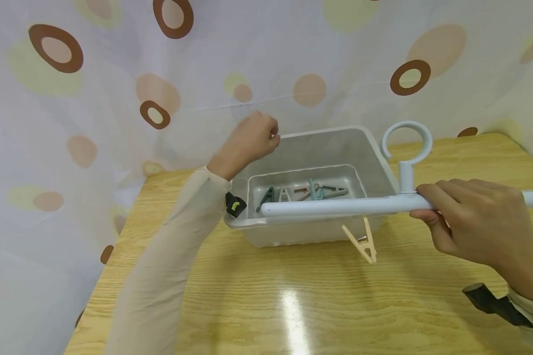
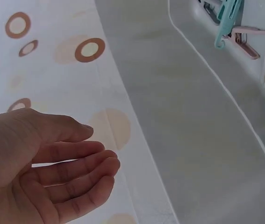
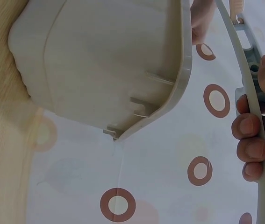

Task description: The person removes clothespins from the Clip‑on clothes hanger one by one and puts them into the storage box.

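My right hand (image 1: 484,224) grips a pale white plastic drying hanger (image 1: 328,207) with a ring-shaped hook (image 1: 428,143), held level above the front of a grey plastic bin (image 1: 302,235). In the right wrist view its fingers (image 3: 254,149) curl round the hanger's bar. A beige clothespin (image 1: 368,244) hangs below the bar. My left hand (image 1: 253,138) is raised above the bin's back left rim. Seen in the left wrist view, its fingers (image 2: 85,172) are loosely bent around nothing. Several clothespins lie in the bin, including a teal one (image 2: 228,21) and a pink one (image 2: 247,44).
The bin stands on a light wooden table (image 1: 248,296). Behind it hangs a white curtain (image 1: 266,59) with brown rings and peach spots. Black straps with small devices are on both wrists, the right one (image 1: 493,303) low at the right.
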Demonstrator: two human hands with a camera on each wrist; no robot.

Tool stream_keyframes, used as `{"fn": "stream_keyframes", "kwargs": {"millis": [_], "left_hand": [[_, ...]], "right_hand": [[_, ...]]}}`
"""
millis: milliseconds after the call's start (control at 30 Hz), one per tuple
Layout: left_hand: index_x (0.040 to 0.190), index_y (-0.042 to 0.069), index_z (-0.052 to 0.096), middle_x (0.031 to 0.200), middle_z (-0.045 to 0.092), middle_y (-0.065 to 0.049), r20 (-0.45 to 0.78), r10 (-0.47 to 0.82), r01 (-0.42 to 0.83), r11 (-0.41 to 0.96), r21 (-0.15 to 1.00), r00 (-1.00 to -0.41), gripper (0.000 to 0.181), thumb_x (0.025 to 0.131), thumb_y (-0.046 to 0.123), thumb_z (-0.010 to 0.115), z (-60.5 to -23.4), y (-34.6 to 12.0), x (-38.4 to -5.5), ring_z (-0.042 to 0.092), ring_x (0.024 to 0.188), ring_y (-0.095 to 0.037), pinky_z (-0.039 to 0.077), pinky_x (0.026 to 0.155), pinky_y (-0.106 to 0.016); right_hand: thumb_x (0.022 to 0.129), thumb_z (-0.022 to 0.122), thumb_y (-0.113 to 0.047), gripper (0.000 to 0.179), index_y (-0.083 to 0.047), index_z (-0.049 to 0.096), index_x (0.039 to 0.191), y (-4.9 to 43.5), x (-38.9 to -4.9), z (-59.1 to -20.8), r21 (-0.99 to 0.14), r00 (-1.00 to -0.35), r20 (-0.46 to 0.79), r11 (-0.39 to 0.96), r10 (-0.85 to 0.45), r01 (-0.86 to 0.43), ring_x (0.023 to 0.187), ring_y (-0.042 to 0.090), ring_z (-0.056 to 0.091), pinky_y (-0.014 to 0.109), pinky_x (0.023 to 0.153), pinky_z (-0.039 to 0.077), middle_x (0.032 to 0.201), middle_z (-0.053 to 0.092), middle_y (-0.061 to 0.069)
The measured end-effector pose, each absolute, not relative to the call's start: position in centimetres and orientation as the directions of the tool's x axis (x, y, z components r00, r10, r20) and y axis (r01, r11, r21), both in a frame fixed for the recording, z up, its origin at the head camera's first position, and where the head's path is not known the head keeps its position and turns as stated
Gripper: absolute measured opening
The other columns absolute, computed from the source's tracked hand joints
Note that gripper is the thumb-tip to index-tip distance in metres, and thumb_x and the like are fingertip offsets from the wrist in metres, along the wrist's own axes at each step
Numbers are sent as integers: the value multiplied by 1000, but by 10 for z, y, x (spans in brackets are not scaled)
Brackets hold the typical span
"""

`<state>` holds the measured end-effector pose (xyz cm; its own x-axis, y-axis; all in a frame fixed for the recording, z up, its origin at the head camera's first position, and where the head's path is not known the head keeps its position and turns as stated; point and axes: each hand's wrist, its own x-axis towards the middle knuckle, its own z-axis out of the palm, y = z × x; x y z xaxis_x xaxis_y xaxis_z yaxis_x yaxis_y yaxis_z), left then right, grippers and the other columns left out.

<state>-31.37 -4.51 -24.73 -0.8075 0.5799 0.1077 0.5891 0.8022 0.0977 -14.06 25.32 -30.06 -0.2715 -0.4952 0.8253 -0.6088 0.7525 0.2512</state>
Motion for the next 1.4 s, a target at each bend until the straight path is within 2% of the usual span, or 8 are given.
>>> {"fn": "stream_keyframes", "kwargs": {"millis": [100, 200, 433, 533, 633, 767, 1033, 1400], "left_hand": [[96, -5, 72, 95, 70, -16, 123, 577, 590, 798, 123, -807, 22, 90, 6, 54, -242, -48, -311, 57, 71, -20, 51, 70, -31], [87, -4, 72, 81, 67, -12, 160, 586, 606, 785, 130, -794, 20, 89, 4, 53, -241, -51, -308, 44, 62, -15, 42, 61, -27], [71, 3, 60, 59, 31, 1, 188, 606, 631, 766, 123, -773, 22, 91, 6, 52, -242, -58, -289, 26, 56, -12, 25, 53, -26], [75, 2, 64, 61, 43, -1, 195, 609, 636, 760, 134, -769, 21, 93, 8, 53, -241, -61, -279, 33, 57, -13, 33, 56, -26], [90, 0, 71, 80, 65, -7, 204, 610, 641, 748, 171, -766, 19, 94, 8, 54, -238, -64, -269, 53, 67, -16, 47, 68, -27], [100, 0, 72, 94, 71, -9, 219, 643, 679, 699, 224, -734, 19, 94, 8, 55, -233, -65, -254, 65, 83, -18, 52, 79, -29], [97, 2, 70, 88, 70, -4, 382, 736, 826, 529, 191, -560, 14, 93, 7, 58, -225, -60, -210, 64, 78, -15, 52, 73, -23], [95, -1, 68, 85, 68, -4, 664, 709, 964, 255, 72, -237, 9, 91, 4, 62, -230, -50, -171, 63, 74, -7, 47, 72, -11]], "right_hand": [[103, 36, -41, 53, 1, 53, 74, 253, -142, -300, 255, -263, 829, 751, -494, -609, 33, 19, 30, 36, 28, 22, 48, 40, 4], [102, 36, -41, 53, 0, 52, 73, 251, -144, -298, 256, -250, 835, 748, -491, -612, 34, 17, 27, 34, 29, 20, 48, 39, 4], [102, 37, -41, 53, 0, 52, 73, 251, -147, -296, 262, -242, 834, 742, -496, -618, 35, 15, 26, 32, 29, 20, 49, 38, 2], [102, 36, -41, 52, 0, 52, 73, 251, -148, -296, 266, -244, 830, 741, -501, -617, 35, 15, 27, 33, 29, 20, 49, 38, 2], [102, 36, -41, 52, -1, 52, 73, 252, -149, -296, 270, -245, 828, 741, -504, -615, 36, 15, 27, 33, 30, 20, 49, 38, 2], [102, 36, -41, 53, 0, 53, 74, 253, -149, -296, 275, -250, 821, 740, -512, -614, 35, 15, 28, 33, 30, 22, 49, 39, 3], [103, 36, -41, 53, 1, 54, 75, 254, -149, -295, 279, -255, 816, 740, -518, -612, 36, 15, 28, 33, 30, 22, 49, 39, 3], [103, 35, -42, 55, 2, 56, 78, 254, -151, -294, 292, -253, 807, 733, -533, -614, 37, 13, 29, 32, 30, 23, 51, 41, 1]]}}
